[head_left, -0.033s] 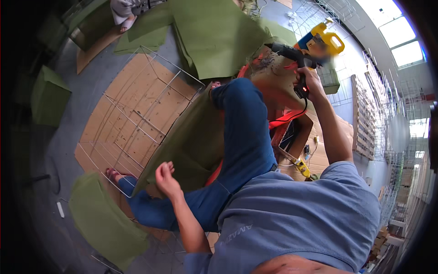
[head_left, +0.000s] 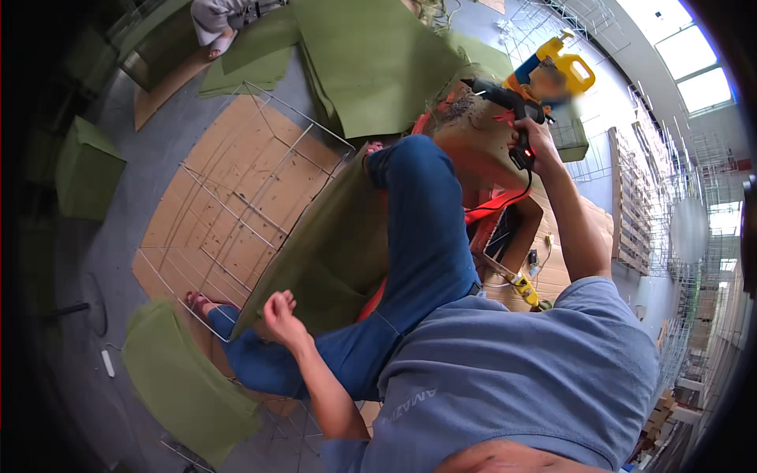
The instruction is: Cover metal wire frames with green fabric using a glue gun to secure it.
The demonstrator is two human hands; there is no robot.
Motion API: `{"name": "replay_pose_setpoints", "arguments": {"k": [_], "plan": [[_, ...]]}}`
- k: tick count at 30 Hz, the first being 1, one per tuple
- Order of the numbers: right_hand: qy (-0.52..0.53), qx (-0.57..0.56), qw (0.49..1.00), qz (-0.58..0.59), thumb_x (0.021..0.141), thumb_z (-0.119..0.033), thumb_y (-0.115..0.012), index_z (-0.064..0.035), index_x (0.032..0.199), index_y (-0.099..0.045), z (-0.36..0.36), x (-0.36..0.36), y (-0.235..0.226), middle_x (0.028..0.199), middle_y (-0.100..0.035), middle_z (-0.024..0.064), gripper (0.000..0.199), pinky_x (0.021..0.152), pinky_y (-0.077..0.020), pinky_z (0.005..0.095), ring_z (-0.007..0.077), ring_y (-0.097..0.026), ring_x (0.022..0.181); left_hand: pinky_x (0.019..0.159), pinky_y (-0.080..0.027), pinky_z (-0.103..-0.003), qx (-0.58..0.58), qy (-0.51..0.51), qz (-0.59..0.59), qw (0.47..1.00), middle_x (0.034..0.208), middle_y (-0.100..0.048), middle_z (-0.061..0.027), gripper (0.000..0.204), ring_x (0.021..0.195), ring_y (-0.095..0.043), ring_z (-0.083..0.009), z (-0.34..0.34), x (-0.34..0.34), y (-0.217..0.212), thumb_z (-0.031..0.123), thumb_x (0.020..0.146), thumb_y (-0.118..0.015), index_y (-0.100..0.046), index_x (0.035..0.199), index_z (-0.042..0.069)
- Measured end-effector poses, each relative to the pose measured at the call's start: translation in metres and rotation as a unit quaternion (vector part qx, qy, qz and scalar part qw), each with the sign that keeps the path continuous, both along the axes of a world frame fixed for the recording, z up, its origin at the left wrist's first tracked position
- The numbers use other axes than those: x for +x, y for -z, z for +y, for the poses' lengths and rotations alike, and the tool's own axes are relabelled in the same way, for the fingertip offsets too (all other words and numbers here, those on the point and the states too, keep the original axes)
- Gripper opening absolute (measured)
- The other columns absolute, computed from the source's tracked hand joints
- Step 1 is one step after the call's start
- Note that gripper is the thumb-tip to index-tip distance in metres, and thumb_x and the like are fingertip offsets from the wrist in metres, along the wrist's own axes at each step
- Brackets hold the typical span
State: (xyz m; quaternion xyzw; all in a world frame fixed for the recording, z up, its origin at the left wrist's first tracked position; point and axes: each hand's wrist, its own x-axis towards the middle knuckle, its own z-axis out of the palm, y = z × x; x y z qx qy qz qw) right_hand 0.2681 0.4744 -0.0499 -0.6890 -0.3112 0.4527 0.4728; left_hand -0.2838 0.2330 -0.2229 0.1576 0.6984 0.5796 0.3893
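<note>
My right hand [head_left: 538,143] is wrapped round the grip of a black pistol-shaped power tool [head_left: 511,101] with a small red light and a black cord. Its long nose points left, over an orange-and-brown surface [head_left: 473,118] strewn with dark scraps. My left hand [head_left: 282,318] hovers above my bent leg with its fingers curled in; whether anything is pinched there cannot be seen. Beyond that hand stands a wire frame [head_left: 249,205], with green fabric [head_left: 331,240] along its right side by my raised knee.
Cardboard [head_left: 217,177] lies beneath the wire frame. A yellow jug [head_left: 577,72] stands behind the tool. Green sheets [head_left: 371,67] are piled at the far side, and another green piece [head_left: 181,386] lies at lower left. A person's foot [head_left: 223,43] shows at the top left. Wooden pallets [head_left: 627,197] stand right.
My left hand has dropped slightly and its fingers have curled further in. The tool's nose has shifted a little down and right in my right hand.
</note>
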Motion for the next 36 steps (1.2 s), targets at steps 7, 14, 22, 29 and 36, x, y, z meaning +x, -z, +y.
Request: {"name": "replay_pose_setpoints", "arguments": {"k": [7, 14, 22, 29, 36], "plan": [[-0.168, -0.137, 0.781, -0.586, 0.091, -0.04, -0.06, -0.0023, 0.111, -0.064, 0.009, 0.088, 0.052, 0.09, -0.069, 0.0175, 0.043, 0.08, -0.0528, 0.0459, 0.0313, -0.069, 0.084, 0.103, -0.042, -0.034, 0.059, -0.164, -0.044, 0.984, 0.129, -0.054, -0.0162, 0.049, 0.118, -0.053, -0.0231, -0.06, -0.079, 0.046, 0.002, 0.087, -0.067, -0.045, 0.13, -0.003], [-0.359, 0.175, 0.791, -0.463, 0.089, -0.023, -0.059, -0.0031, 0.12, -0.066, 0.037, -0.159, 0.004, 0.117, -0.067, 0.0187, 0.037, 0.096, -0.0489, 0.0394, 0.0325, -0.064, 0.111, 0.108, -0.037, -0.037, -0.04, -0.296, 0.045, 0.953, 0.142, -0.043, -0.0183, 0.064, 0.125, -0.048, -0.0254, -0.029, -0.085, 0.037, -0.008, 0.082, -0.062, -0.035, 0.141, -0.003], [-0.687, -0.047, 0.523, -0.502, 0.067, -0.022, -0.08, -0.0053, 0.134, -0.058, 0.175, -0.258, 0.158, 0.122, -0.064, 0.0248, 0.072, 0.097, -0.0491, 0.0445, 0.0382, -0.061, 0.116, 0.084, -0.049, -0.033, -0.023, -0.26, 0.127, 0.957, 0.1, -0.059, -0.0081, 0.043, 0.089, -0.059, -0.0188, -0.036, -0.116, 0.054, -0.016, 0.078, -0.056, -0.049, 0.118, -0.002], [-0.801, -0.048, 0.343, -0.487, 0.08, -0.025, -0.069, -0.014, 0.102, -0.078, 0.212, -0.238, 0.2, 0.086, -0.073, 0.0127, 0.026, 0.071, -0.0549, 0.0401, 0.026, -0.069, 0.072, 0.087, -0.049, -0.035, -0.123, -0.274, 0.226, 0.927, 0.099, -0.06, -0.0119, 0.046, 0.09, -0.061, -0.0236, -0.041, -0.11, 0.081, 0.004, 0.077, -0.073, -0.05, 0.117, -0.003], [-0.761, 0.099, 0.378, -0.518, 0.087, -0.022, -0.06, -0.0077, 0.092, -0.075, 0.194, -0.218, 0.169, 0.096, -0.072, 0.015, 0.021, 0.084, -0.0518, 0.043, 0.0329, -0.067, 0.096, 0.079, -0.052, -0.039, -0.229, -0.171, 0.31, 0.907, 0.083, -0.07, -0.0128, 0.027, 0.082, -0.069, -0.0267, -0.04, -0.087, 0.048, 0.019, 0.083, -0.076, -0.066, 0.102, 0.002]]}}
